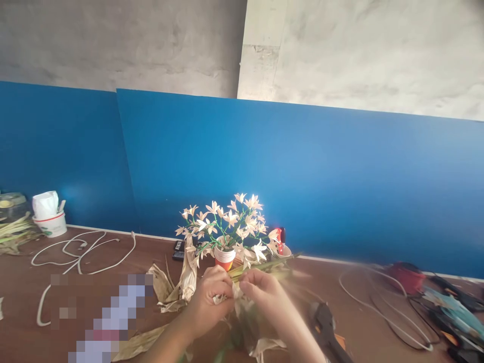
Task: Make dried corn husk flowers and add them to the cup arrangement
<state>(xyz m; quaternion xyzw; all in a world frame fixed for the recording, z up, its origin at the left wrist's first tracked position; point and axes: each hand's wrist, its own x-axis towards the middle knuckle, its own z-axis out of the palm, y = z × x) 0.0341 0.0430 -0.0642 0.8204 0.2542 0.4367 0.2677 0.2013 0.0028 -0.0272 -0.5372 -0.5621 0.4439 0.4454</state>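
In the lower middle, my left hand (215, 292) and my right hand (262, 285) are close together, fingers pinched. A small pale husk piece (237, 291) shows between their fingertips, partly hidden and blurred; my left fingers curl around whitish material too. Just behind them stands a red and white paper cup (225, 258) filled with cream husk flowers (230, 218) on green stems. Dry husks (189, 275) lie left of my left hand, and long green-yellow stalks (260, 266) lie behind my right hand. Beside my right forearm rests a black glue gun (324, 322).
White cables (77, 259) loop on the brown table at left, near a white tub (51, 223). At right are another cable (393, 312), a red container (407, 277) and dark tools (459, 322). A blue panel (302, 176) borders the back. A patch at lower left is pixelated.
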